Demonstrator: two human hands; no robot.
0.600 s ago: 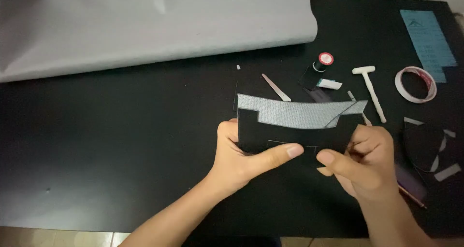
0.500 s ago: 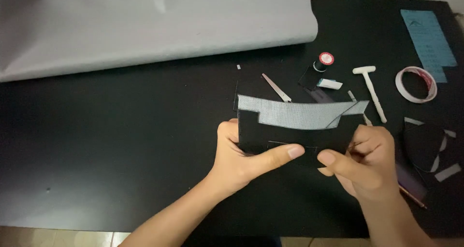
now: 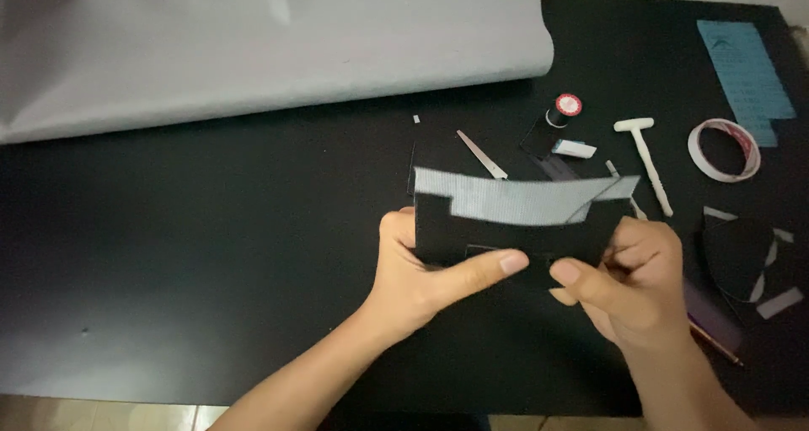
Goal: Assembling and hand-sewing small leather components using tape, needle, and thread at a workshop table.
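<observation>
Both hands hold a black leather piece (image 3: 506,233) with a grey strip above the desk (image 3: 211,254): left hand (image 3: 421,267) and right hand (image 3: 628,283) each pinch its lower edge, grip pressed together, thumbs nearly meeting.

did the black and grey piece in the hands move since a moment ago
No. The black and grey piece sits at the same spot relative to the white T-shaped tool and tape roll.
</observation>
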